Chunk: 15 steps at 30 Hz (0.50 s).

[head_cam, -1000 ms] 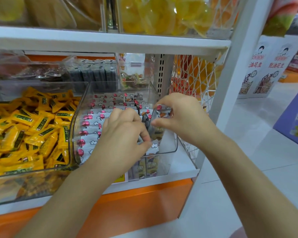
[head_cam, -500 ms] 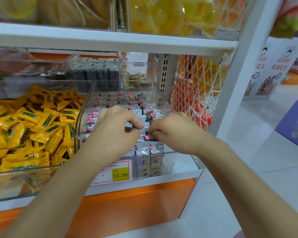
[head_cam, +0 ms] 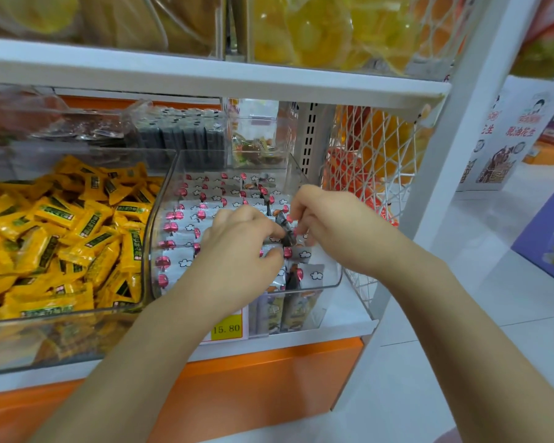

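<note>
Snack packets (head_cam: 186, 219), white with a pink mark and a small cloud, lie in flat rows inside a clear bin (head_cam: 160, 251) at the right end of the lower shelf (head_cam: 301, 342). Both hands work at the near right of that bin. The left hand (head_cam: 237, 251) has its fingers curled, and thumb and forefinger pinch a loose packet (head_cam: 284, 233) that stands dark and twisted above the rows. The right hand (head_cam: 330, 228) is curled too, its fingertips nipping the same packet from the far side.

To do this well, I would turn the loose packet until its printed face is up and its long edge runs with its neighbours. I would then lay it into the gap near the bin's right wall and press it flat with straight fingers, so the rows beneath are not dragged askew.

Counted: two hands, one loose packet between them, and one bin of white packets. Those run to several dozen, too many and too overlapped to number exactly. One bin of yellow packets (head_cam: 61, 231) sits just left, one price tag (head_cam: 227, 329) shows in front, and one net basket (head_cam: 371, 161) hangs at the right.
</note>
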Available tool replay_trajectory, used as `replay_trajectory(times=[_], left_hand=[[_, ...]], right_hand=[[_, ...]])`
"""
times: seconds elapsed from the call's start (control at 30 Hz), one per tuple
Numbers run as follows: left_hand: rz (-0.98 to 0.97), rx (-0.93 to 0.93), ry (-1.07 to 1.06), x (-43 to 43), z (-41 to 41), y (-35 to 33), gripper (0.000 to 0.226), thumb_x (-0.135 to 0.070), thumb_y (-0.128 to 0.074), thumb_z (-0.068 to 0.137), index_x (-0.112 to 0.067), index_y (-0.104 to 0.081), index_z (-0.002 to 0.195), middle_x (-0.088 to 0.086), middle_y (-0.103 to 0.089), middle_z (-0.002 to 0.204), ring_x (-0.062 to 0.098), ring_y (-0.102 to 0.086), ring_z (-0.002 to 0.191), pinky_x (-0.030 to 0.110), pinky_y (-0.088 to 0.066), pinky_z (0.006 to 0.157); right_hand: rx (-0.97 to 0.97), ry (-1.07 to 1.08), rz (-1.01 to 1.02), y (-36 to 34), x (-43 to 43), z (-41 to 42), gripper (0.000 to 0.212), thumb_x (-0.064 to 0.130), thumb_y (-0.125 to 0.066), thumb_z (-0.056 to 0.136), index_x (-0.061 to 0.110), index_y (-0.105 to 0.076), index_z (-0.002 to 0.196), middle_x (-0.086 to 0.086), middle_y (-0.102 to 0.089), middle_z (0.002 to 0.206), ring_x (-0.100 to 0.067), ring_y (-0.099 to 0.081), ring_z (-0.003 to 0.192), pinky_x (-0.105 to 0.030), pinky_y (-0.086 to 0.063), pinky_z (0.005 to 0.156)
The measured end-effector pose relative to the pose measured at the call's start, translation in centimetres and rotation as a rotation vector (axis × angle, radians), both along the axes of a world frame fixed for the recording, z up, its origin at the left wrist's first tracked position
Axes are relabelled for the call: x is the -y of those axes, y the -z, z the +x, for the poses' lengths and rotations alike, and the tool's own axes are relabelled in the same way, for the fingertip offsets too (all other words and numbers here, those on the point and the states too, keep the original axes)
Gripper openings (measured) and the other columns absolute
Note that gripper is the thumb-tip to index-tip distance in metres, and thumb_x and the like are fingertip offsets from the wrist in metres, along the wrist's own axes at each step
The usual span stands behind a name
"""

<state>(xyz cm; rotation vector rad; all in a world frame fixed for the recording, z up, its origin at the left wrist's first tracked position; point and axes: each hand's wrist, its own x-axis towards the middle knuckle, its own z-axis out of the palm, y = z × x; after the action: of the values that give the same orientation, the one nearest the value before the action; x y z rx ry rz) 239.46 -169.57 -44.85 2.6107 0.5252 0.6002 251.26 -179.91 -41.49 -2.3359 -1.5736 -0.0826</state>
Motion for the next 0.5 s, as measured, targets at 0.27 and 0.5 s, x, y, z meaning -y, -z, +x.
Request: replay_trajectory(times=[0.27, 0.5], left_hand=[[-0.009, 0.080, -0.055, -0.5, 0.0, -0.1, 0.029, -0.018, -0.050, 0.090, -0.027, -0.062, 0.114, -0.008, -0.048, 0.114, 0.017, -0.030, 0.121, 0.032, -0.026, 0.100], [-0.030, 0.124, -0.061, -0.9, -0.2, 0.0, 0.028, -0.015, -0.050, 0.090, -0.027, -0.063, 0.112, -0.014, -0.041, 0.105, 0.012, -0.029, 0.119, 0.017, -0.018, 0.087]], right_hand=[[0.318, 0.099, -0.095, -1.1, -1.5, 1.3, 0.026, 0.015, -0.058, 0.088, 0.026, -0.064, 0.111, 0.003, -0.064, 0.110, -0.022, -0.035, 0.118, -0.043, -0.029, 0.098], [0.382, 0.115, -0.193, -0.1, -2.6, 1.3, 0.008, 0.025, -0.064, 0.085, 0.022, -0.058, 0.081, 0.005, -0.062, 0.100, -0.024, -0.034, 0.120, -0.049, -0.022, 0.107]])
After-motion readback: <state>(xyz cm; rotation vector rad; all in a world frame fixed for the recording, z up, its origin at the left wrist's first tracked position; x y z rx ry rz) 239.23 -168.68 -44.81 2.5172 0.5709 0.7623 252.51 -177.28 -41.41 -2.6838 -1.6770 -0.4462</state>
